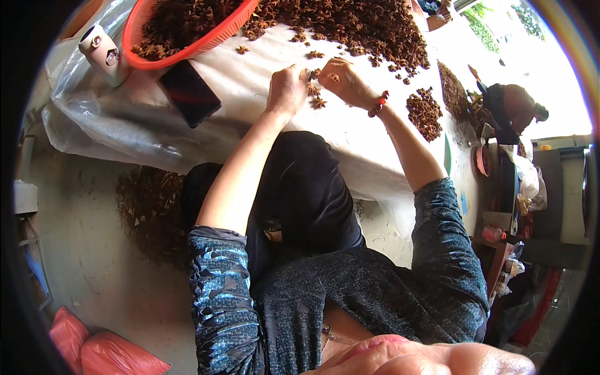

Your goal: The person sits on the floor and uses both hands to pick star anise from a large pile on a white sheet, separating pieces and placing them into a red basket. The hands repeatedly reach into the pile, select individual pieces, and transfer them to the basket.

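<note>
My left hand [287, 91] is over the white-covered table [239, 77], fingers curled and thumb towards the right. Close to it my right hand [346, 80], with a red beaded bracelet [378, 104] on the wrist, has its fingers bent inwards. A brown star anise [315, 73] shows in the narrow gap between the fingertips; which hand touches it is unclear. Two more pieces lie just below, a star anise [318, 102] with spread points and another one [313, 89] beside my left fingers. Beyond both hands spreads a large heap of star anise [347, 23].
A red plastic basket [206, 44] of star anise stands upper left, by a black phone [190, 93] and a pale bottle [104, 54]. A smaller pile [424, 112] lies right of my right forearm. Another person [513, 105] bends over at far right. Red bags [117, 354] rest on the floor.
</note>
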